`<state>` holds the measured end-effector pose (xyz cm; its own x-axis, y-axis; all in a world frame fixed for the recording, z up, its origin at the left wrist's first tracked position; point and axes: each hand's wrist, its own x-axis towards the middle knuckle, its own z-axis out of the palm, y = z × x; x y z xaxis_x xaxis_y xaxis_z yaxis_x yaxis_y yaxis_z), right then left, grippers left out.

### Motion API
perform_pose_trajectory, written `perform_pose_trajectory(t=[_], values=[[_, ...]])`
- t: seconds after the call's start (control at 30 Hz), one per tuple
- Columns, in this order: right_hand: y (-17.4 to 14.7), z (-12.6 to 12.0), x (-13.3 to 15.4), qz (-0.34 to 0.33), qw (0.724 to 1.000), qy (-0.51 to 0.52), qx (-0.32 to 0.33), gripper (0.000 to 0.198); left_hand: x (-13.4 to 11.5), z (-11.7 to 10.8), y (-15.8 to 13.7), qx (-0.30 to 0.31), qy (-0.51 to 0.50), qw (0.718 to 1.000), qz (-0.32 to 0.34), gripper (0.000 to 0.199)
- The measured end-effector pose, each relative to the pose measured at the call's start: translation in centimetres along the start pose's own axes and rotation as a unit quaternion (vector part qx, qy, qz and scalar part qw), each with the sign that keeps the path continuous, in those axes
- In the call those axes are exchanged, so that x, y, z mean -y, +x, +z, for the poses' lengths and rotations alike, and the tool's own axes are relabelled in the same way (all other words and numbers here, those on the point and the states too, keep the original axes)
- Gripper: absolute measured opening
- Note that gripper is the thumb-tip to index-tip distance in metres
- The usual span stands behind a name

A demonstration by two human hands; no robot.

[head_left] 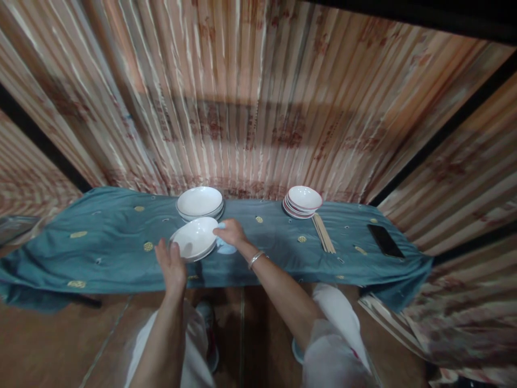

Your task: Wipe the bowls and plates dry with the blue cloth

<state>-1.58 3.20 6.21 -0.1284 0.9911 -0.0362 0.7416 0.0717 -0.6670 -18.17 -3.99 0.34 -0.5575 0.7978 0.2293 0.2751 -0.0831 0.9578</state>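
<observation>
A white shallow bowl (196, 237) sits tilted at the front of the table, with another rim showing beneath it. My left hand (172, 264) is at its left edge, fingers stretched out and thumb apart near the rim. My right hand (232, 234) pinches a light blue cloth (226, 248) against the bowl's right rim. Part of the cloth hangs down beside the bowl. Just behind stands a stack of larger white bowls (200, 202) with dark rims, partly covered by the front bowl.
Further right is a stack of small red-rimmed bowls (304, 199). Beside it lie several chopsticks (323, 234), then a black phone (385, 241). A teal patterned cloth (117, 237) covers the narrow table. Pleated curtains (250, 118) hang behind, with dark poles at both sides.
</observation>
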Motion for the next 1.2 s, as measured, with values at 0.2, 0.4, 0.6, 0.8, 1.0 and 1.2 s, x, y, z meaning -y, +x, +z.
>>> perform_pose_trajectory(t=[0.2, 0.4, 0.6, 0.8, 1.0, 1.2], values=[[-2.9, -2.5, -3.9, 0.018, 0.969, 0.226, -0.093, 0.023, -4.4, 1.4, -2.3, 0.007, -0.075, 0.997, -0.015, 0.077], [-6.2, -4.9, -10.9, 0.059, 0.915, 0.362, -0.166, 0.031, -6.4, 7.7, -5.6, 0.211, -0.294, 0.887, -0.288, 0.056], [-7.0, -5.1, -16.0, 0.084, 0.907, 0.352, -0.214, 0.037, -5.9, 13.3, -6.4, 0.275, -0.308, 0.814, -0.408, 0.036], [-6.8, -5.0, -19.2, 0.097, 0.926, 0.320, -0.177, 0.045, -4.1, 15.4, -6.4, 0.287, -0.282, 0.826, -0.395, 0.027], [-7.5, -9.3, -22.0, 0.076, 0.960, 0.216, -0.161, 0.039, -3.2, 15.6, -6.4, 0.294, -0.264, 0.850, -0.347, 0.031], [-7.0, -8.9, -20.0, -0.014, 0.937, 0.150, -0.316, 0.046, -3.0, 15.8, -6.9, 0.306, -0.260, 0.866, -0.299, 0.058]])
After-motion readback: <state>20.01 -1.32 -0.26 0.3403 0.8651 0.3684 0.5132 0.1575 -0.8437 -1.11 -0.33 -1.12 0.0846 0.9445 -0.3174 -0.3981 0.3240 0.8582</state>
